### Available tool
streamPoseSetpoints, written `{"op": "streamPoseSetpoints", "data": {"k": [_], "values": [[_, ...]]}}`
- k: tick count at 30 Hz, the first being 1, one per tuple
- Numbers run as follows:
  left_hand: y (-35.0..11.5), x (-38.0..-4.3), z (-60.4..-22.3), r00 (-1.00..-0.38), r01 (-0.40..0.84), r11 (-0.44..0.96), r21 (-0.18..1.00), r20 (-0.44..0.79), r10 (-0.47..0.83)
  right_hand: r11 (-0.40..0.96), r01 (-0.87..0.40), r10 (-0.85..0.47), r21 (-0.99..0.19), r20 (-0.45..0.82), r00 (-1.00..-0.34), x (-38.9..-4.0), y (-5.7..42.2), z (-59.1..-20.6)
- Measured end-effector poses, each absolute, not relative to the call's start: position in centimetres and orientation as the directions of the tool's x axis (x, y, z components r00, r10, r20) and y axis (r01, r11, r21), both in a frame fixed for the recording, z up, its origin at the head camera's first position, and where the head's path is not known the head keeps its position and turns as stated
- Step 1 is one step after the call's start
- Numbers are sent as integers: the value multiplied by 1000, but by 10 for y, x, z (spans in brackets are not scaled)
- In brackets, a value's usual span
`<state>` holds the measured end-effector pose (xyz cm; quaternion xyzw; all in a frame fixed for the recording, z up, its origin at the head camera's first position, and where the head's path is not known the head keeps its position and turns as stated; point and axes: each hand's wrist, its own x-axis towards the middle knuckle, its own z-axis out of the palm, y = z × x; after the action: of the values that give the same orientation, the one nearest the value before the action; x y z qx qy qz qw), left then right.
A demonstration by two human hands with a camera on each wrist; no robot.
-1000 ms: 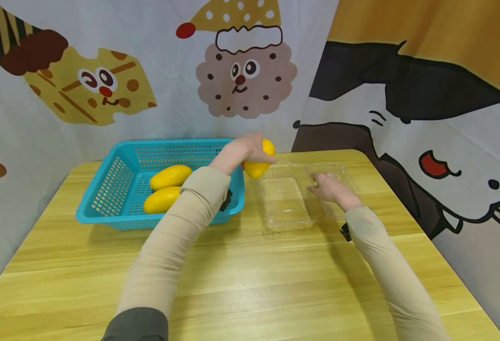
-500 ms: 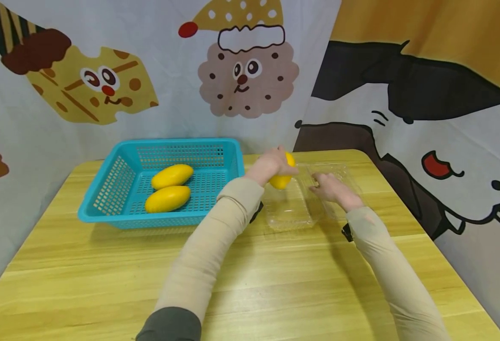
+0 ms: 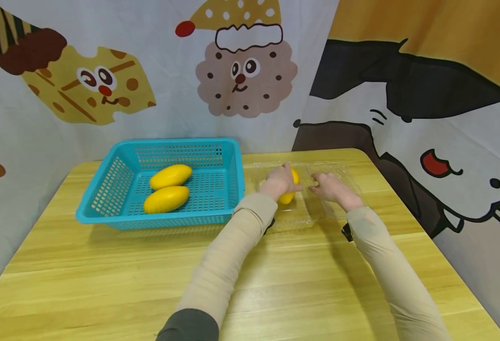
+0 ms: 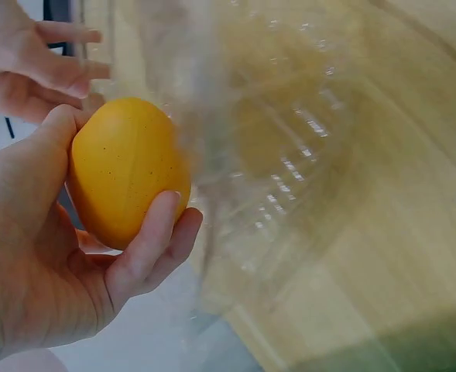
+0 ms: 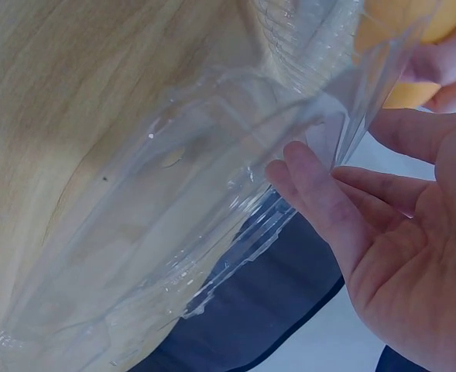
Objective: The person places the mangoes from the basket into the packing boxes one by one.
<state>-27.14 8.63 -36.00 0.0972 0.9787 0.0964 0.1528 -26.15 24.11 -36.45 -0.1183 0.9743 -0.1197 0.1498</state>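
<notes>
My left hand [image 3: 278, 181] grips a yellow mango [image 3: 289, 193] over the base of a clear plastic clamshell box [image 3: 299, 215]. In the left wrist view, its thumb and fingers curl round the speckled skin of the mango [image 4: 127, 170]. My right hand [image 3: 330, 188] is at the fold between base and lid. Seen from the right wrist, the fingertips [image 5: 297, 159] of that hand lie against the clear lid [image 5: 158, 209], with the fingers fairly straight. Two more mangoes, one [image 3: 171, 176] behind the other [image 3: 166, 199], lie in a blue basket [image 3: 160, 220].
The blue basket stands left of the clamshell box, near the back of the wooden table [image 3: 147, 284]. Behind the table hangs a cloth with cartoon prints [image 3: 246, 78]. The opened lid spreads to the right, towards the table's right edge.
My left hand has carried the mango from beside the basket's right rim rightwards and down, over the clamshell base. The right hand has stayed at the lid.
</notes>
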Motion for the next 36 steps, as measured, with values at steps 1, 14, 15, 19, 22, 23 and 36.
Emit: {"op": "streamPoseSetpoints", "data": {"k": [1,14,15,19,22,23,36], "values": [[86,-271,-362,-936,158,962,221,-278,218,944,-194,-266,-267,-265,-927,-261,241,-364],[83,-271,-382,-933,122,951,282,-293,207,943,-198,-269,-266,-267,-925,-260,240,-365],[83,-272,-383,-935,121,950,288,-289,207,944,-196,-267,-266,-267,-926,-260,240,-365],[85,-273,-382,-937,118,945,305,-280,208,945,-194,-263,-263,-262,-929,-260,239,-366],[88,-274,-379,-938,130,942,309,-268,218,945,-196,-265,-263,-259,-929,-260,240,-366],[89,-274,-378,-938,140,941,307,-264,226,944,-198,-267,-264,-259,-928,-261,240,-366],[84,-275,-348,-922,309,907,287,-144,359,938,-202,-276,-283,-255,-927,-262,242,-366]]}}
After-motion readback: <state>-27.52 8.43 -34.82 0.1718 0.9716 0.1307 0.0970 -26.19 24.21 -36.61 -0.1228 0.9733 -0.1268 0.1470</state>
